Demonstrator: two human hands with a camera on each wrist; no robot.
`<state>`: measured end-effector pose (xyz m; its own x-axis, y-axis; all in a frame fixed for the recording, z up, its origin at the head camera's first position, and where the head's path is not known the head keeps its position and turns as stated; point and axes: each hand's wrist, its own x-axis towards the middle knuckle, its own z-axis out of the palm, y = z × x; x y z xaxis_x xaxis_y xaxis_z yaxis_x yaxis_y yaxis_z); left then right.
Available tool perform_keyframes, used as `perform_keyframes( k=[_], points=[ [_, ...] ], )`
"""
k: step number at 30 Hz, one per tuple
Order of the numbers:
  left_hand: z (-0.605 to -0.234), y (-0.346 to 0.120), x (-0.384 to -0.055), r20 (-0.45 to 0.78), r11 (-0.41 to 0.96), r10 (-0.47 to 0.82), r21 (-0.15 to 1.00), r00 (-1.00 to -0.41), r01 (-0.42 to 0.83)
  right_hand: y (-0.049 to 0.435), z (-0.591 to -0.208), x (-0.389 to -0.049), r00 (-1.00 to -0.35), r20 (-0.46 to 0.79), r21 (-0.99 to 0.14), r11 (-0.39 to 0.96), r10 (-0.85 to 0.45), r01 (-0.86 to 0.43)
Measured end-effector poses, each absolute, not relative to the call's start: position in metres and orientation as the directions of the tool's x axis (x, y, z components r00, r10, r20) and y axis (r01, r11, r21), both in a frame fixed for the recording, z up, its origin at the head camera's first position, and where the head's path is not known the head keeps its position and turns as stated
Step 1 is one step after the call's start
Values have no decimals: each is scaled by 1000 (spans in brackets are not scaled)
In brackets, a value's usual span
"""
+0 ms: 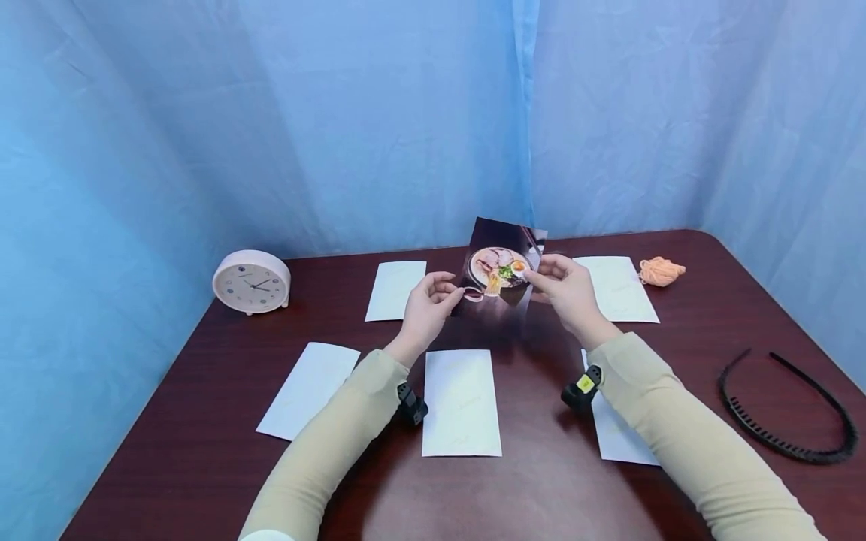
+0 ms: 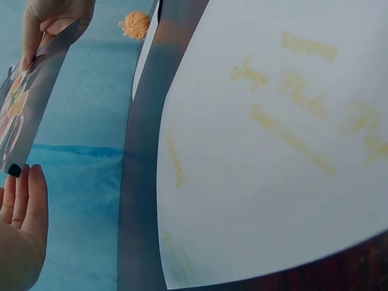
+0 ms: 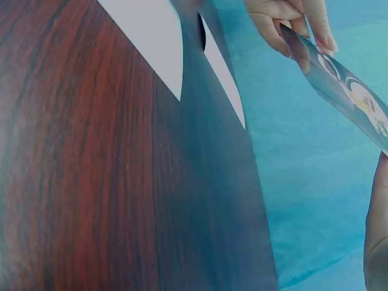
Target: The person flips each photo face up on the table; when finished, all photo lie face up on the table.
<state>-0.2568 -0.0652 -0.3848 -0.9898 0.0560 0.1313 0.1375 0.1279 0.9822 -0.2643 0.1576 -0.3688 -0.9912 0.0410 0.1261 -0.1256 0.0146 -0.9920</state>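
Both hands hold up a glossy photo (image 1: 504,259) of a ramen bowl above the far middle of the table. My left hand (image 1: 429,304) pinches its lower left corner between thumb and fingers. On the right edge, my right hand (image 1: 564,293) grips it, thumb on the picture side. The photo is tilted, picture towards me. In the right wrist view, the left hand (image 3: 294,21) pinches the near end of the photo (image 3: 345,85). Seen from the left wrist, the right hand (image 2: 57,18) holds the photo's upper end.
Several white sheets lie on the dark table, including a middle sheet (image 1: 461,406), a left sheet (image 1: 314,383) and one partly under the right forearm (image 1: 619,436). A white clock (image 1: 252,282) stands back left. Orange yarn (image 1: 661,271) and a black headband (image 1: 785,443) lie right. Blue curtains (image 1: 379,128) hang behind.
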Motion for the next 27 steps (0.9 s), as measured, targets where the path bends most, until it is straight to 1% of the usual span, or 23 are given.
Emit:
perform_keyframes(
  k=[2, 8, 12, 15, 21, 27],
  points=[
    [-385, -65, -256, 129, 106, 61, 985, -990, 135, 157, -369, -264, -993, 102, -994, -43, 60, -105],
    [-384, -61, -252, 89, -22, 92, 996, -992, 87, 153, -368, -263, -993, 15, -976, -214, 117, -40],
    [-384, -56, -250, 88, -47, 94, 995, -992, 84, 148, -368, -263, -988, -18, -957, -290, 156, -28],
    [-383, -53, -249, 108, -35, 85, 994, -990, 105, 146, -370, -263, -987, -19, -951, -307, 160, -31],
    [-383, -50, -246, 140, 37, 58, 989, -988, 143, 142, -373, -259, -993, 20, -954, -294, 116, -54],
    [-384, -54, -245, 153, 42, 47, 987, -987, 155, 147, -376, -258, -997, 44, -944, -324, 60, -61]
  ],
)
